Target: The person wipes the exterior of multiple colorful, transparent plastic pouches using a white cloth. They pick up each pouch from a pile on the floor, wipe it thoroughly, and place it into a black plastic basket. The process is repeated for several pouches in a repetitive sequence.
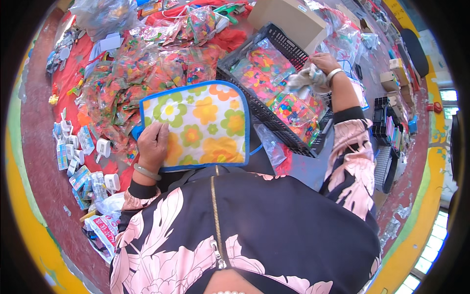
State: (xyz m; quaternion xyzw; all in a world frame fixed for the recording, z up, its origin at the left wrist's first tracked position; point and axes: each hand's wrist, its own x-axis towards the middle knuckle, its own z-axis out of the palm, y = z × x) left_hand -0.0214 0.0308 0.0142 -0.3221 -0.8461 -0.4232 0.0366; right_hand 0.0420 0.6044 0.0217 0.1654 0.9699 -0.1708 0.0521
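Observation:
A flowered cloth (205, 125) with blue edging lies spread over my lap. My left hand (152, 146) is closed above its left side, a bangle on the wrist; what its fingers hold, if anything, is hidden. Something blue (137, 131) shows beside that hand. Out to the right, my right hand (324, 63) is closed above the black plastic crate (249, 105). A crumpled whitish-grey cloth (309, 81), perhaps a glove, hangs from that hand. Small clear bags of colourful plastic pieces (274, 73) fill the crate beneath it.
A wide heap of similar bags (122, 88) covers the red sheet at the left and ahead. White plug-like items (103, 148) and small packages lie at far left. Behind the crate stands a cardboard box (289, 22). Boxes and a basket of books (387, 125) line the right.

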